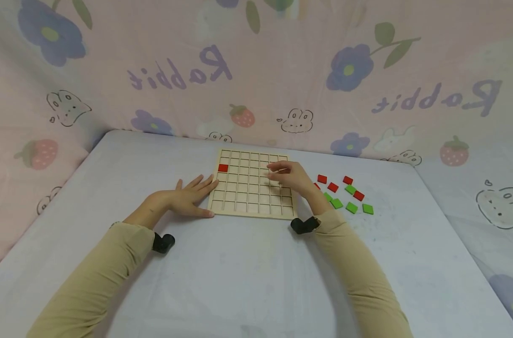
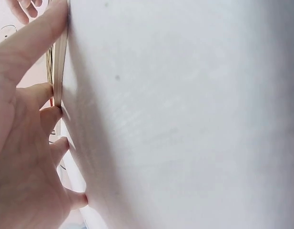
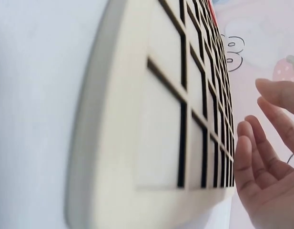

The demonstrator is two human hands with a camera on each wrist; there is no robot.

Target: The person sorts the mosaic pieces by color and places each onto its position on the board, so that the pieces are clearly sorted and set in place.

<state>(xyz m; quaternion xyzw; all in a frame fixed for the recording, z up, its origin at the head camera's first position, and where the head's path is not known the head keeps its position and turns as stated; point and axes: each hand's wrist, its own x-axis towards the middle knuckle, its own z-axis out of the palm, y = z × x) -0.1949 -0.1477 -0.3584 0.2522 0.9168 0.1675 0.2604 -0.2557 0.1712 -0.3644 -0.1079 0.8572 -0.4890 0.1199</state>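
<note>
One Red Tile Is Sitting on the Board, While Others Are Lying Loose

A wooden board [image 1: 244, 198] marked out in squares is lying flat on the white table [image 1: 239, 277]. One red tile [image 1: 223, 168] is occupying a square in its leftmost column, towards the far end. The work seems to be at an early stage: no second tile is showing on the board, though the right hand is covering some squares. Loose red tiles [image 1: 333, 187] and green tiles [image 1: 351, 207] are lying scattered to the right of the board, one red tile partly hiding behind the right forearm. Those are probably what is left to place.

The left hand [image 1: 184, 201] is resting palm down beside the board, fingers straight and spreading apart. Its thumb and forefinger are touching the board's left edge, seemingly steadying it; it is gripping nothing.

The right hand [image 1: 293, 177] is hovering over the board's right side, casting a shadow on the squares, with its forearm slanting in from the near right. Its fingers are bending loosely, a small gap is separating thumb and forefinger, and no tile is showing between them.
</note>
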